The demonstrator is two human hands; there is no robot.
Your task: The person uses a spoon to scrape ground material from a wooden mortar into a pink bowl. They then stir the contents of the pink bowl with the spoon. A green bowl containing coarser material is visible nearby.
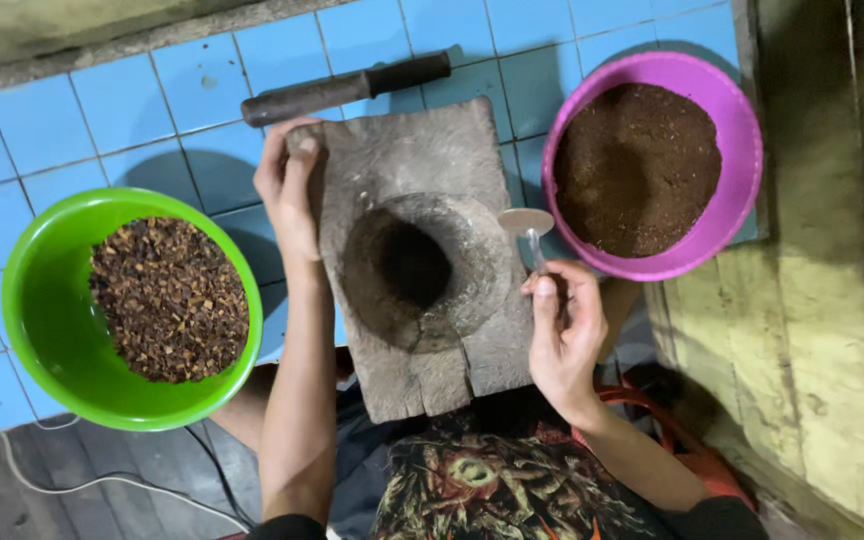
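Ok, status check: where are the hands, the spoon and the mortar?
Left hand grips stone mortar's far-left corner. Right hand holds metal spoon, bowl over the mortar's right rim, beside purple bowl. Mortar hollow unobstructed.

No packages, labels, signs or screens are showing anywhere in view.
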